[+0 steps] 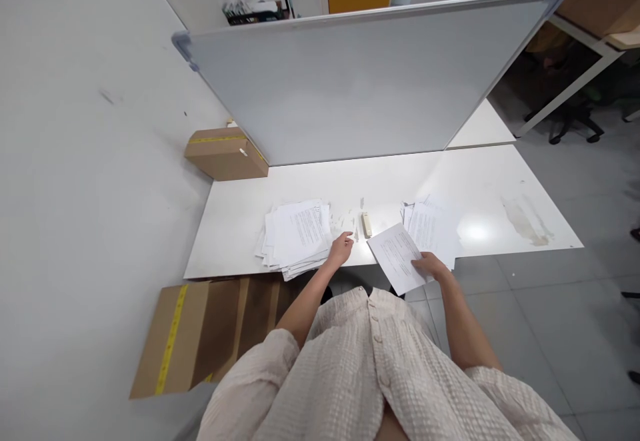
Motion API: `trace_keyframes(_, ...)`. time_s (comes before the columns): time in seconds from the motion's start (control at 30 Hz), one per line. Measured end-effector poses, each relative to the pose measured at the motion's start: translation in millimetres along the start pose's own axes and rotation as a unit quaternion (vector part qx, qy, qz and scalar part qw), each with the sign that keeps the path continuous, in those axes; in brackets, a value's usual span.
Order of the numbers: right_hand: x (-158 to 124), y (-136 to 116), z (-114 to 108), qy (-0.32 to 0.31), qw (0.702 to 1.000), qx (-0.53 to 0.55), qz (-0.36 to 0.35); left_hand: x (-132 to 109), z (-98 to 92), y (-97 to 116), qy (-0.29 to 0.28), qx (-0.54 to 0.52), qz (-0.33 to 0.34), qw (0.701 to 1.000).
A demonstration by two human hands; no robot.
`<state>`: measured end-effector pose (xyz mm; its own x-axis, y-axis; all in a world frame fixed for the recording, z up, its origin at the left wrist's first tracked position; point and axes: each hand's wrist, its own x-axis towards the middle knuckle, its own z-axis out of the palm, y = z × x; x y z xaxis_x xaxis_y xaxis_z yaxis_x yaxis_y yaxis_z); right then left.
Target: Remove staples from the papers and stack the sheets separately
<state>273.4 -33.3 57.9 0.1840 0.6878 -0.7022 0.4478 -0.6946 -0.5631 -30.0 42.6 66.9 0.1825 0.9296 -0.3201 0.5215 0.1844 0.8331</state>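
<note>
Between the thumb and fingers of my right hand (pixel 427 266) is a printed sheet of paper (pixel 397 254), tilted over the table's front edge; whether it is one sheet or a few I cannot tell. Behind it lies a loose pile of printed papers (pixel 430 228). My left hand (pixel 342 249) hovers by the right side of a larger paper stack (pixel 295 234), its fingers stretched out and holding nothing. A small cream-coloured stapler (pixel 367 224) rests on the table between the two piles, just beyond my left fingertips.
The white table (pixel 500 194) carries a whiteboard (pixel 340 88) standing across its back. One cardboard box (pixel 227 154) sits at the table's back left corner. An open cardboard box (pixel 185 334) is below the left front edge, beside the wall.
</note>
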Motion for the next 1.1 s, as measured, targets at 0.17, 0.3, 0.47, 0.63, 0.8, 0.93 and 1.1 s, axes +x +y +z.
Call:
trace_keyframes(0.17, 13, 4, 10, -0.019, 0.999, 0.016, 0.048, 1, 8.2, 15, -0.05, 0.108, 0.041, 0.992)
trace_keyframes(0.3, 18, 3, 15, -0.016, 0.997, 0.012, 0.073, 7, 13.4, 20, -0.083, 0.182, 0.056, 0.978)
trace_keyframes(0.47, 20, 5, 16, -0.025, 0.996, 0.017, 0.084, 17, 20.4, 20, -0.114, 0.249, 0.065, 0.959)
trace_keyframes(0.63, 22, 2, 22, -0.028, 0.995, 0.033, 0.085, 24, 26.9, 19, -0.146, 0.297, 0.069, 0.941)
trace_keyframes(0.8, 21, -3, 29, -0.022, 0.995, 0.05, 0.082, 27, 30.6, 18, -0.167, 0.332, 0.076, 0.925)
trace_keyframes(0.93, 20, -4, 32, -0.023, 0.994, 0.062, 0.083, 29, 34.1, 17, -0.172, 0.353, 0.074, 0.917)
trace_keyframes(1.1, 17, -4, 36, -0.022, 0.994, 0.072, 0.08, 28, 35.3, 17, -0.172, 0.372, 0.065, 0.91)
